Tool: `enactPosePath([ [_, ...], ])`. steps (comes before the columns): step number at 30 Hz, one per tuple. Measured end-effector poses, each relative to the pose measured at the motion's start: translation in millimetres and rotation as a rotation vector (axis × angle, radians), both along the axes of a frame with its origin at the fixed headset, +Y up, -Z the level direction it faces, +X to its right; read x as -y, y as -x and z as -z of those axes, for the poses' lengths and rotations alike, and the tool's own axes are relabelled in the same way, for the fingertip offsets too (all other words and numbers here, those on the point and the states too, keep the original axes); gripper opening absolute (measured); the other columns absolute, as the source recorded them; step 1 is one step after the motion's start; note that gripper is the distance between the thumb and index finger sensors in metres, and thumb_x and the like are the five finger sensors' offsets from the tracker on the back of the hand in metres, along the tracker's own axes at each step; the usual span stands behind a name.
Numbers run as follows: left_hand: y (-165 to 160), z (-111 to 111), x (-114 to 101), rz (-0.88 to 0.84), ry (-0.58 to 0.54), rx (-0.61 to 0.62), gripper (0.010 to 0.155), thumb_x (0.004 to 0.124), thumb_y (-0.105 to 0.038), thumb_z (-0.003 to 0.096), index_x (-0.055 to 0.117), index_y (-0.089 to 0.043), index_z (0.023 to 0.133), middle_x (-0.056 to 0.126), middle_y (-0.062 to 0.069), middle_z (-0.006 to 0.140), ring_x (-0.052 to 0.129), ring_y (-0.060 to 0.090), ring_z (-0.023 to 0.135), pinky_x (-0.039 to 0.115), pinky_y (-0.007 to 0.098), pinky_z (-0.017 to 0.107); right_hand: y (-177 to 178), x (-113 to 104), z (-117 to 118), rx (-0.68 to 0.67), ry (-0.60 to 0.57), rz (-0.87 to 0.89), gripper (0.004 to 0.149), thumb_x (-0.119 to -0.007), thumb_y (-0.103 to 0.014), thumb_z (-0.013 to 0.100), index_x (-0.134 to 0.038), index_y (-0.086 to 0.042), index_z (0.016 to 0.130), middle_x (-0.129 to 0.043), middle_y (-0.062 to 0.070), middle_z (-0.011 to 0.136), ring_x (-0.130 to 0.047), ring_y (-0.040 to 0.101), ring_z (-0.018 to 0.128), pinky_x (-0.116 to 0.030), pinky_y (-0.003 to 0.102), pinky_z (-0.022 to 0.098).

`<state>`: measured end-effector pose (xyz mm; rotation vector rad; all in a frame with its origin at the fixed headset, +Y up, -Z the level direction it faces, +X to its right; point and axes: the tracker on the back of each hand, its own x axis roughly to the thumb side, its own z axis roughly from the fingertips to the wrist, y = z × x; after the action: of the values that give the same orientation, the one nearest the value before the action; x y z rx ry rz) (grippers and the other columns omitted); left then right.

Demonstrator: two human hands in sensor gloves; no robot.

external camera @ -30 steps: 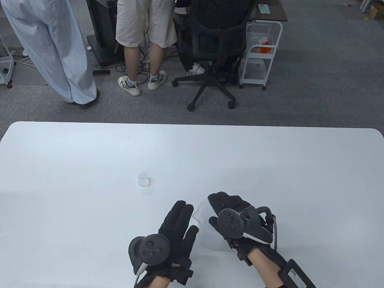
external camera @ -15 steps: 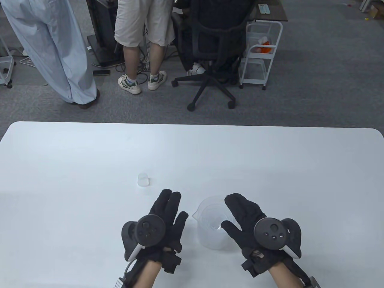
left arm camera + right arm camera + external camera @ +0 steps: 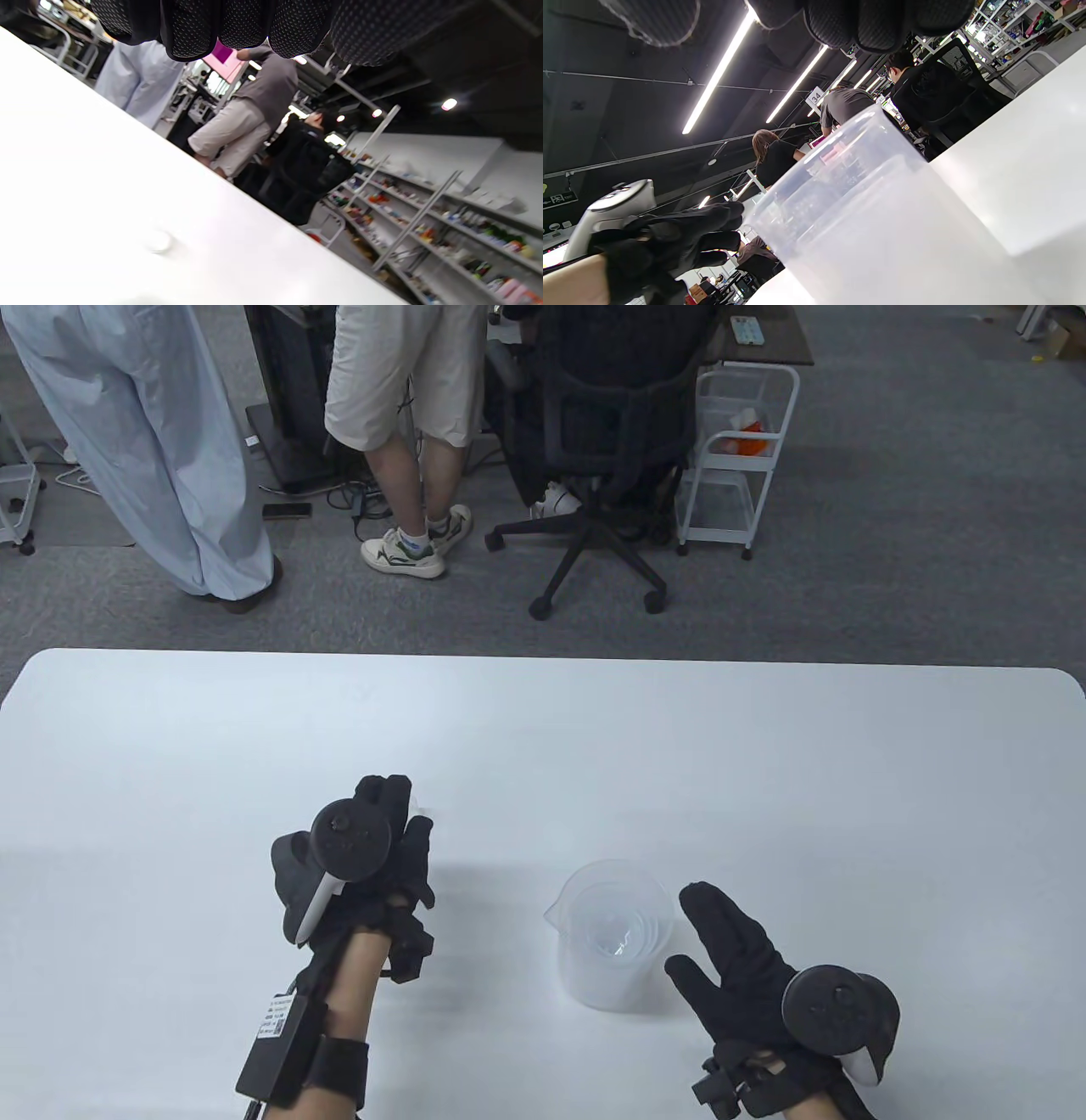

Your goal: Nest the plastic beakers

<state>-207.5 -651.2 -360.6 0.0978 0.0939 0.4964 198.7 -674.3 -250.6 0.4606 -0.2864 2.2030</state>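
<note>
Left hand (image 3: 373, 848) has advanced over the small beaker (image 3: 158, 241), grasp indiscernible; right hand (image 3: 747, 967), fingers spread, has released the nested stack (image 3: 615, 933), awaiting the last piece.

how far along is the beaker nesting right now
Mostly done: the large beaker stands upright with smaller beakers already nested inside it. In hand: the left hand is out over the spot of the last small beaker, which the wrist view shows on the table below its fingers, not gripped. The right hand rests open beside the stack. Left: drop that one in.
</note>
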Motion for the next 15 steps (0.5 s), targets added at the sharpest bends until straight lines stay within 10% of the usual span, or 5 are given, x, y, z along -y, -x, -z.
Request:
enactPosePath([
  [15, -3.3, 83.5, 65.8, 0.204, 0.238, -0.076, 0.060, 0.069, -0.041, 0.0482, 0.055, -0.024, 0.104, 0.049, 0.006, 0.113, 0.066, 0.041, 0.102, 0.064, 0.051, 0.070, 2.7, 6.0, -2.7, -0.010, 0.016, -0.001, 0.071, -0.072, -0.053, 0.050, -0.049, -0.013, 0.103, -0.056, 0.020, 0.111, -0.064, 0.047, 0.094, -0.059, 0.058, 0.064],
])
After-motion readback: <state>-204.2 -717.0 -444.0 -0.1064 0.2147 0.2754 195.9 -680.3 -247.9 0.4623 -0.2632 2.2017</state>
